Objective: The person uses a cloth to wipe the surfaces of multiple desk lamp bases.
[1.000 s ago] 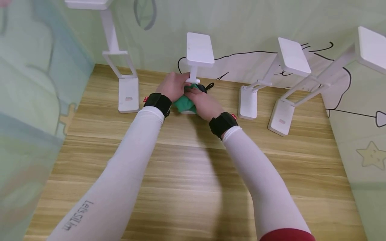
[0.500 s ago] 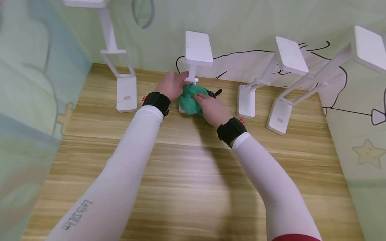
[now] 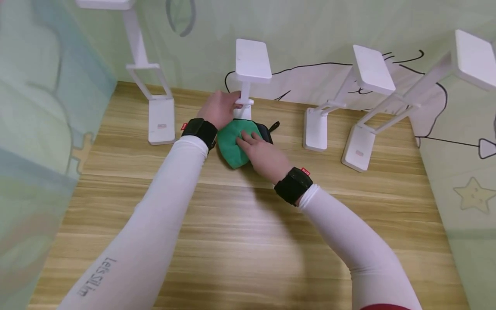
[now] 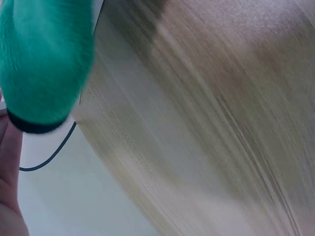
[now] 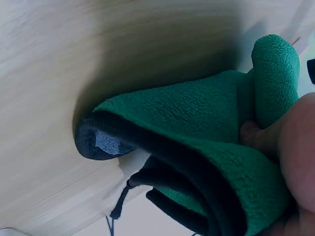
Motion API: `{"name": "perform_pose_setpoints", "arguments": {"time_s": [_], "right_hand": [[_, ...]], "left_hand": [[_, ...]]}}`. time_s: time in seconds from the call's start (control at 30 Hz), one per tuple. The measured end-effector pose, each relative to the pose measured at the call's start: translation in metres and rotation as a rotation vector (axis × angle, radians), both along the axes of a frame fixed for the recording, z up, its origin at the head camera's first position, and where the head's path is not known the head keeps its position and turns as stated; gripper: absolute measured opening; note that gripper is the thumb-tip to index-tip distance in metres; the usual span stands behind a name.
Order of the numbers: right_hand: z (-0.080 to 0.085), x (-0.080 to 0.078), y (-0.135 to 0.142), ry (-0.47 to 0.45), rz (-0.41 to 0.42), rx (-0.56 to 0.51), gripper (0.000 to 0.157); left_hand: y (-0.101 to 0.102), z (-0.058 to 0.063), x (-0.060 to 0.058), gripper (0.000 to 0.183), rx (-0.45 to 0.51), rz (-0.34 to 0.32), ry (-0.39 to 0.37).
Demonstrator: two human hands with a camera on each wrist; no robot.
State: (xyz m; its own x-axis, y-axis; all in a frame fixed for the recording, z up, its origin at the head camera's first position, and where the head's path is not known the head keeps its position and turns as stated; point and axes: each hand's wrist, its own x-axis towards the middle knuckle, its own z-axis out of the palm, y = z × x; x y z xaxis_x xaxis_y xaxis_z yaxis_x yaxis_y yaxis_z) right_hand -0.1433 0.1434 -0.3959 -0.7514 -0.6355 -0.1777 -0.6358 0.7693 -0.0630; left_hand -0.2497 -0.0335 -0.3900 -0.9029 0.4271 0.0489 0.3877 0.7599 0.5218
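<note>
A white desk lamp stands near the back wall, its panel head raised. My left hand grips it at the low joint of its stem; only part of that hand shows at the edge of the left wrist view. In front of the stem, a green cleaning cloth with dark edging and a small loop covers most of the lamp's base. My right hand holds this cloth, fingers spread over its top in the head view. In the right wrist view the thumb presses into the folded cloth.
One more white lamp stands to the left, its head cut off by the frame. On the right are two others, a shorter lamp and a taller lamp. A printed curtain hangs behind the wooden tabletop.
My right hand has drawn the cloth from the stem toward me, and it lies more spread out. White below the joint shows again. My left hand stays at the lamp's joint.
</note>
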Motion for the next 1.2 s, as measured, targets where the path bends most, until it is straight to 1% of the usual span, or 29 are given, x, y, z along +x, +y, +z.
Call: {"name": "perform_pose_setpoints", "arguments": {"time_s": [0.17, 0.23, 0.3, 0.47, 0.53, 0.6, 0.67, 0.73, 0.8, 0.93, 1.03, 1.2], "right_hand": [[-0.001, -0.002, -0.011, 0.022, 0.098, -0.005, 0.049], [-0.001, -0.005, -0.016, 0.011, 0.123, -0.015, 0.048], [-0.002, -0.01, -0.02, -0.001, 0.131, -0.039, 0.048], [-0.008, -0.029, -0.023, -0.013, 0.112, -0.13, 0.053], [-0.009, -0.037, -0.022, -0.006, 0.113, -0.165, 0.054], [-0.009, -0.045, -0.019, -0.01, 0.114, -0.207, 0.052], [-0.009, -0.052, -0.016, -0.002, 0.121, -0.246, 0.046], [-0.009, -0.057, -0.011, -0.002, 0.115, -0.267, 0.042], [-0.01, -0.062, -0.007, -0.003, 0.099, -0.26, 0.039], [-0.01, -0.068, 0.001, -0.027, 0.052, -0.234, 0.042], [-0.007, -0.069, 0.006, -0.042, 0.024, -0.224, 0.043], [-0.004, -0.067, 0.012, -0.045, -0.007, -0.172, 0.045]], "left_hand": [[0.001, -0.001, 0.0, 0.029, 0.001, -0.007, 0.025], [0.002, -0.002, -0.001, 0.028, 0.001, -0.015, 0.028], [0.003, -0.001, 0.0, 0.028, 0.0, -0.021, 0.031], [0.003, 0.001, 0.001, 0.03, 0.008, -0.021, 0.018], [0.004, 0.001, 0.001, 0.027, 0.011, -0.021, 0.021], [0.005, 0.001, 0.002, 0.023, 0.009, -0.02, 0.029], [0.006, 0.0, 0.003, 0.017, 0.007, -0.018, 0.026], [0.008, -0.001, 0.004, 0.017, 0.005, -0.015, 0.021], [0.01, -0.001, 0.004, 0.017, 0.008, -0.011, 0.015], [0.012, -0.003, 0.004, 0.017, 0.004, -0.007, 0.017], [0.012, -0.002, 0.004, 0.017, 0.003, -0.01, 0.019], [0.014, -0.002, 0.004, 0.023, 0.013, -0.009, 0.001]]}}
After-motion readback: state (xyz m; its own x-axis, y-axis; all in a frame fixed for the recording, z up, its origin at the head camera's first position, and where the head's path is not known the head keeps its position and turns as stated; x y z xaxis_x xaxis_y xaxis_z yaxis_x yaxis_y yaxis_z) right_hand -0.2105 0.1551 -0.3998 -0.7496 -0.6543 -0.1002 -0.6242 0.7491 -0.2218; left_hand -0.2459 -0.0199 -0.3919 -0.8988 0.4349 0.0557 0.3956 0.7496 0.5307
